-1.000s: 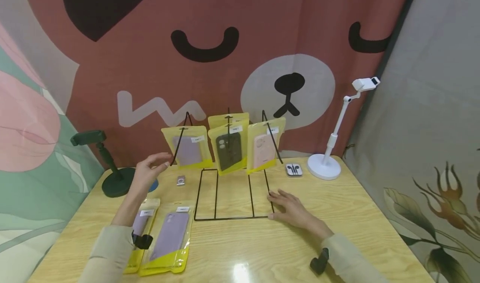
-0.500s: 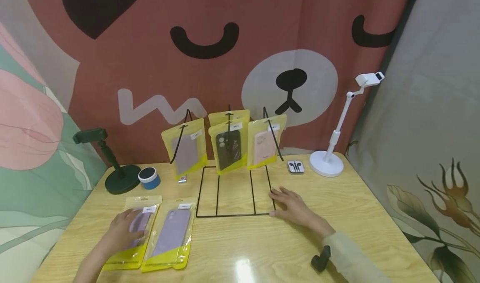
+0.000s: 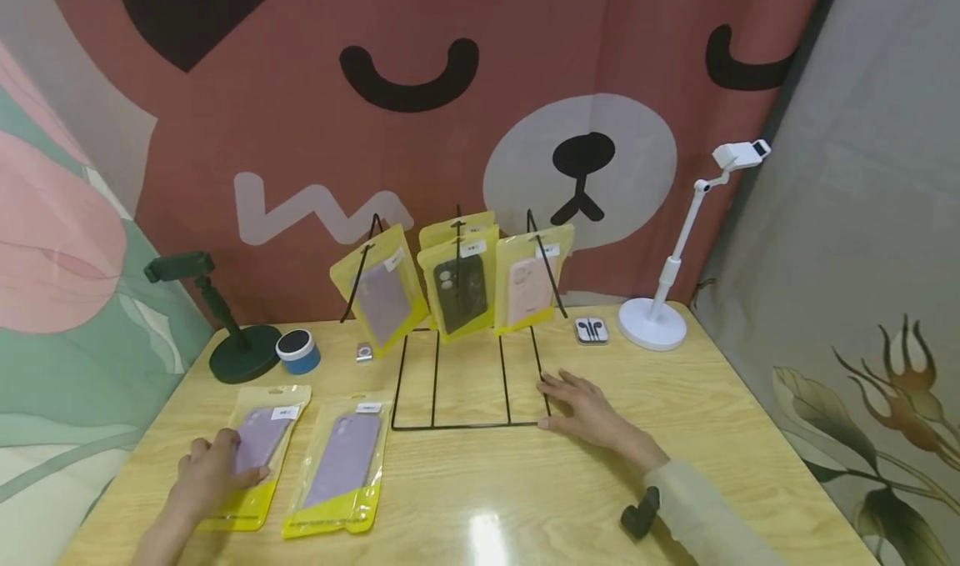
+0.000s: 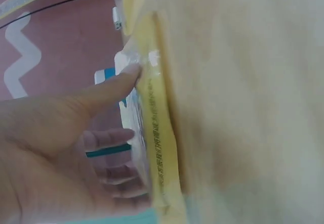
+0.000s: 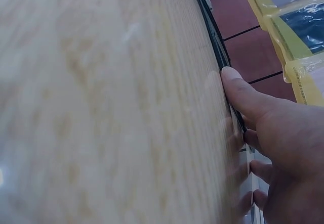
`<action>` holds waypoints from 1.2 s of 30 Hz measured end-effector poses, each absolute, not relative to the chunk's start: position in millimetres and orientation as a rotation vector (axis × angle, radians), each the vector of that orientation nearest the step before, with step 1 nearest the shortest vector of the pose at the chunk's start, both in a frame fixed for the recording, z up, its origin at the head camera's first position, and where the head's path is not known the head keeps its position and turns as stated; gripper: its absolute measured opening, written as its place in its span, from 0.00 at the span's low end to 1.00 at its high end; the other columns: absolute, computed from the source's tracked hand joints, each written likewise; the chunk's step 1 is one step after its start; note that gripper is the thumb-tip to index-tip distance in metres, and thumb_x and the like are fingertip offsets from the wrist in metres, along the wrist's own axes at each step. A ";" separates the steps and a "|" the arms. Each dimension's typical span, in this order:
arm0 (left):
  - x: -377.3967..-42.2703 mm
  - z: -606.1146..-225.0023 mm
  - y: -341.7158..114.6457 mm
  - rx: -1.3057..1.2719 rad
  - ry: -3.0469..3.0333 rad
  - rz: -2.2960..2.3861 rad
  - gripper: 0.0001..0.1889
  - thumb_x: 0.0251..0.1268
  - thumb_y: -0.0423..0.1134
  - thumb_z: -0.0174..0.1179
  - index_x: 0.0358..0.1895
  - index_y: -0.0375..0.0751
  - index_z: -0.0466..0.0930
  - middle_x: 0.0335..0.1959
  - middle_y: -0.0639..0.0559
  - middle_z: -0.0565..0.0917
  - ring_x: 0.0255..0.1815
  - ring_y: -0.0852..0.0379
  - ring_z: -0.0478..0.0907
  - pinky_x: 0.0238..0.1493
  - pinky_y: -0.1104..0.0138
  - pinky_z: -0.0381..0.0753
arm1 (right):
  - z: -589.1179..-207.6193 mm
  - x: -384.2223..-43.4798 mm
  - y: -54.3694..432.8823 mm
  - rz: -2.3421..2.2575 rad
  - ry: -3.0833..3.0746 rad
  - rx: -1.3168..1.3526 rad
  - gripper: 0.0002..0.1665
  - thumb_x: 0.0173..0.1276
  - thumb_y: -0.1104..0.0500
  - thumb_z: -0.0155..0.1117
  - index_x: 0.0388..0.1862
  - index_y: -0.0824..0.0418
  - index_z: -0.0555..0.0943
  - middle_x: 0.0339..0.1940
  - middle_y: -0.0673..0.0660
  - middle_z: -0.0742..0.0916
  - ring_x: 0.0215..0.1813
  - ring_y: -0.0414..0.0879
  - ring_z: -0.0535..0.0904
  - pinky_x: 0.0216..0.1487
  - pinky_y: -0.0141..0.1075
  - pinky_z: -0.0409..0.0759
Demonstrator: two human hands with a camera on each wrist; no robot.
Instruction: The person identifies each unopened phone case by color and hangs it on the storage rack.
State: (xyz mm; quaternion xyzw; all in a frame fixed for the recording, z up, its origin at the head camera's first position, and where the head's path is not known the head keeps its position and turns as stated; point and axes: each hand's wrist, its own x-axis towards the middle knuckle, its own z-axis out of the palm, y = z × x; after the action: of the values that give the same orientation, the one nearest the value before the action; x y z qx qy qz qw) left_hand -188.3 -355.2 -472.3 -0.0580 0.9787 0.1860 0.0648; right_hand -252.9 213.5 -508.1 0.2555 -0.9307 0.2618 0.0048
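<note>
On the table's left my left hand (image 3: 206, 474) lies over a bagged purple phone case (image 3: 264, 434), its thumb at one side of the yellow-edged bag and its fingers at the other. In the left wrist view the thumb and curled fingers of that hand (image 4: 55, 148) span the bag (image 4: 161, 148). A second bagged purple phone case (image 3: 345, 458) lies just to the right. My right hand (image 3: 588, 412) rests at the front right corner of a black wire rack (image 3: 465, 426), relaxed fingers touching the wire. Bagged purple (image 3: 382, 295), black (image 3: 461, 291) and pink (image 3: 528, 289) cases hang from it.
Behind the left bag stand a blue-and-white round speaker (image 3: 297, 353) and a dark green stand (image 3: 243, 353). A small silver player (image 3: 363, 352) is left of the rack; boxed earphones (image 3: 592, 330) and a white stand (image 3: 652, 324) are right. A printed curtain (image 3: 300, 132) closes the back.
My left hand has come down from the hanging purple case to the leftmost bag, which has shifted slightly left. The hanging purple case has swung and tilted. My right hand stays put.
</note>
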 end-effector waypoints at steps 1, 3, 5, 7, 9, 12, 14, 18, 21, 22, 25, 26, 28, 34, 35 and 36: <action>-190.0 -471.5 -356.6 -0.161 2.954 0.592 0.50 0.44 0.61 0.72 0.56 0.22 0.61 0.40 0.21 0.63 0.36 0.32 0.68 0.34 0.46 0.76 | -507.7 -253.4 213.6 0.820 -2.917 0.798 0.40 0.63 0.40 0.65 0.69 0.59 0.71 0.72 0.60 0.69 0.74 0.65 0.54 0.67 0.67 0.51; -192.3 -470.7 -359.4 -0.112 2.959 0.658 0.48 0.44 0.55 0.75 0.58 0.24 0.60 0.41 0.22 0.62 0.37 0.33 0.67 0.36 0.45 0.76 | -507.2 -253.8 213.6 0.819 -2.917 0.799 0.40 0.63 0.40 0.65 0.68 0.59 0.71 0.72 0.60 0.69 0.74 0.65 0.55 0.67 0.68 0.52; -193.2 -469.9 -362.6 -0.044 2.978 0.710 0.43 0.49 0.47 0.74 0.60 0.25 0.59 0.43 0.20 0.63 0.39 0.32 0.69 0.39 0.43 0.76 | -506.5 -253.8 213.3 0.826 -2.922 0.797 0.40 0.63 0.39 0.64 0.68 0.59 0.71 0.72 0.60 0.69 0.74 0.65 0.55 0.67 0.68 0.51; -192.1 -467.3 -365.3 0.022 3.003 0.743 0.35 0.55 0.38 0.69 0.62 0.27 0.61 0.48 0.16 0.65 0.44 0.28 0.70 0.44 0.39 0.75 | -506.5 -253.9 212.9 0.833 -2.922 0.800 0.40 0.63 0.39 0.64 0.68 0.59 0.71 0.72 0.60 0.70 0.74 0.65 0.55 0.67 0.68 0.52; -189.7 -462.2 -367.2 0.089 3.060 0.783 0.25 0.59 0.30 0.62 0.60 0.28 0.68 0.53 0.16 0.69 0.50 0.24 0.70 0.47 0.36 0.72 | -506.6 -253.9 212.5 0.830 -2.924 0.804 0.41 0.63 0.38 0.64 0.68 0.59 0.72 0.71 0.60 0.70 0.74 0.66 0.56 0.66 0.68 0.52; -184.1 -447.4 -366.7 0.100 3.130 0.826 0.16 0.63 0.27 0.54 0.54 0.32 0.78 0.50 0.20 0.75 0.48 0.27 0.74 0.45 0.41 0.75 | -507.4 -254.2 212.8 0.831 -2.932 0.794 0.41 0.62 0.38 0.64 0.68 0.58 0.72 0.72 0.59 0.70 0.74 0.65 0.55 0.67 0.67 0.52; -179.5 -435.1 -364.4 0.090 3.184 0.877 0.14 0.64 0.27 0.54 0.50 0.33 0.82 0.40 0.27 0.80 0.37 0.39 0.77 0.37 0.54 0.77 | -507.9 -254.6 213.2 0.825 -2.937 0.787 0.41 0.62 0.37 0.64 0.68 0.58 0.72 0.72 0.58 0.70 0.75 0.64 0.55 0.67 0.67 0.52; -166.6 -406.9 -360.7 0.033 3.172 1.061 0.14 0.67 0.39 0.59 0.53 0.42 0.83 0.38 0.67 0.79 0.30 0.71 0.66 0.25 0.75 0.65 | -509.0 -255.3 213.5 0.832 -2.939 0.782 0.40 0.62 0.38 0.64 0.69 0.57 0.71 0.72 0.58 0.69 0.75 0.64 0.54 0.67 0.67 0.51; -155.3 -386.7 -357.4 0.031 3.058 1.322 0.19 0.67 0.45 0.60 0.59 0.46 0.80 0.46 0.79 0.74 0.40 0.79 0.66 0.32 0.80 0.69 | -509.2 -255.5 213.0 0.830 -2.926 0.792 0.40 0.63 0.39 0.64 0.68 0.58 0.71 0.72 0.59 0.69 0.74 0.65 0.55 0.67 0.67 0.52; -151.2 -381.0 -355.5 0.018 2.996 1.434 0.21 0.67 0.45 0.60 0.61 0.45 0.78 0.48 0.77 0.75 0.42 0.80 0.68 0.35 0.82 0.70 | -508.9 -255.4 212.9 0.825 -2.920 0.799 0.40 0.63 0.40 0.64 0.68 0.59 0.71 0.72 0.60 0.69 0.74 0.65 0.55 0.66 0.68 0.52; -138.8 -369.6 -347.7 0.041 2.811 1.804 0.22 0.66 0.37 0.61 0.63 0.39 0.75 0.52 0.64 0.77 0.52 0.72 0.68 0.41 0.84 0.70 | -507.9 -255.4 212.3 0.827 -2.911 0.808 0.40 0.63 0.40 0.65 0.68 0.59 0.72 0.72 0.60 0.69 0.74 0.65 0.55 0.66 0.68 0.52; -135.0 -367.2 -344.1 0.057 2.740 1.931 0.22 0.66 0.34 0.61 0.63 0.36 0.75 0.53 0.63 0.78 0.56 0.69 0.67 0.44 0.84 0.70 | -507.5 -255.3 212.3 0.831 -2.912 0.808 0.40 0.63 0.40 0.65 0.68 0.59 0.72 0.72 0.60 0.69 0.74 0.65 0.55 0.66 0.68 0.52; -130.5 -364.1 -335.4 0.173 2.603 2.152 0.20 0.64 0.27 0.60 0.60 0.29 0.75 0.53 0.59 0.80 0.58 0.66 0.67 0.47 0.84 0.72 | -507.3 -255.3 212.4 0.830 -2.914 0.806 0.40 0.63 0.39 0.64 0.68 0.59 0.72 0.72 0.60 0.70 0.74 0.65 0.55 0.66 0.68 0.52; -138.4 -361.5 -301.3 0.672 2.461 2.270 0.16 0.54 0.12 0.57 0.49 0.17 0.78 0.35 0.54 0.82 0.34 0.62 0.69 0.30 0.75 0.75 | -508.0 -254.9 212.9 0.827 -2.912 0.797 0.40 0.63 0.38 0.64 0.68 0.59 0.72 0.72 0.60 0.70 0.74 0.66 0.55 0.66 0.68 0.52; -140.6 -361.7 -296.8 0.678 2.454 2.260 0.17 0.54 0.12 0.57 0.48 0.20 0.80 0.36 0.54 0.82 0.36 0.63 0.71 0.31 0.77 0.76 | -508.1 -254.5 212.7 0.830 -2.906 0.798 0.40 0.63 0.39 0.64 0.68 0.59 0.72 0.72 0.60 0.70 0.74 0.66 0.55 0.66 0.68 0.52; -143.1 -362.3 -293.2 0.688 2.456 2.239 0.16 0.54 0.13 0.58 0.48 0.20 0.80 0.35 0.55 0.81 0.36 0.63 0.71 0.30 0.76 0.76 | -508.3 -254.1 212.5 0.836 -2.901 0.801 0.40 0.62 0.39 0.65 0.67 0.60 0.72 0.72 0.61 0.70 0.74 0.66 0.55 0.66 0.68 0.52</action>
State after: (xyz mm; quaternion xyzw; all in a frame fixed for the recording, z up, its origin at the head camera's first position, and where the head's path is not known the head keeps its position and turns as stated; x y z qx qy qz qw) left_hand -143.1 -293.2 -362.3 0.2010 0.7178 0.6546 -0.1258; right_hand -254.1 212.5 -508.3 0.2564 -0.9287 0.2678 0.0089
